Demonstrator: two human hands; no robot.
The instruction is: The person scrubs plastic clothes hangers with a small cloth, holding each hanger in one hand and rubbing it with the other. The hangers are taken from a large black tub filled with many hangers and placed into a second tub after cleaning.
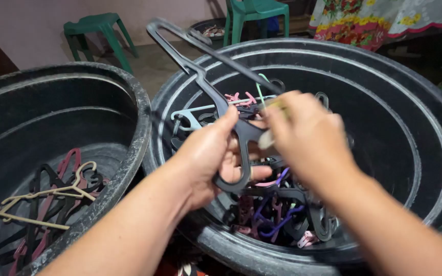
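Two big black tubs fill the frame. Centre of the picture, the left hand (216,153) has its fingers clenched round the hook end of a black hanger (205,87), which sticks up toward the upper left. Right hand (308,138) is blurry, pinching something pale next to it, can't tell what. Right tub (410,102) has a tangle of coloured hangers (277,214) underneath. Left tub (134,117) has a beige hanger (42,197) on top.

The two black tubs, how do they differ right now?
The left tub holds a thin layer of hangers, with a cream hanger on top; the right tub holds a thicker tangled pile. Both hands work over the right tub, none over the left. Both are round, black, scuffed.
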